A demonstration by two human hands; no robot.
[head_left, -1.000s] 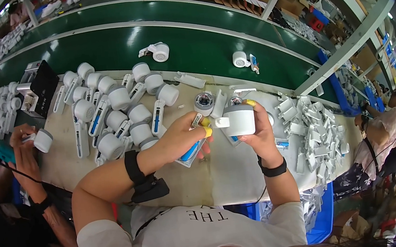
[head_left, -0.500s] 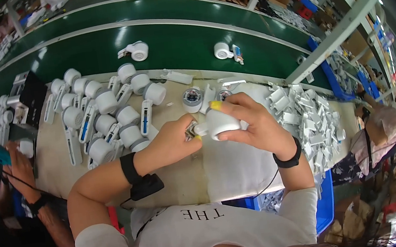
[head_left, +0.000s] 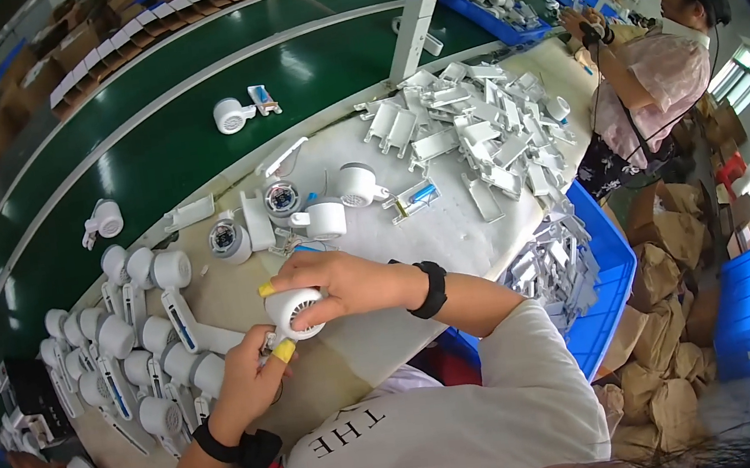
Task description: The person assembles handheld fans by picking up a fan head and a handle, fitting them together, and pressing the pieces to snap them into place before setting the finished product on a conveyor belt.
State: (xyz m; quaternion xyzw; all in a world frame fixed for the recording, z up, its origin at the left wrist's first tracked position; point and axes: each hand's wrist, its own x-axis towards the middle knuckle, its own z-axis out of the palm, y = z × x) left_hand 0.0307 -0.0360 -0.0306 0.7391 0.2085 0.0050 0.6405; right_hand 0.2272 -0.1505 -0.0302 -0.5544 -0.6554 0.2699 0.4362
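Over the near part of the table, both hands hold a white handheld fan (head_left: 294,313) with a round, slotted grille. My right hand (head_left: 339,286) is closed around its head, yellow wraps showing on the fingers. My left hand (head_left: 244,376) pinches the lower end by the handle, where the fingers hide most of the detail. Just beyond lie two white fan heads, one (head_left: 326,220) closer to my right hand and another (head_left: 357,185) farther off. Two opened round housings (head_left: 226,239) with circuitry inside stand to their left. A white shell with a blue battery (head_left: 422,195) lies at the right.
Assembled white fans (head_left: 118,334) crowd the table's left. White plastic shells (head_left: 473,117) are heaped at the far right, above a blue bin (head_left: 602,270) of more parts. A green conveyor (head_left: 165,148) carries several pieces. Another person (head_left: 648,75) works at the far right.
The view has swung to the right, so the table appears tilted and the blue bin shows more. The held fan has turned, with its grille now visible; both hands still grip it.
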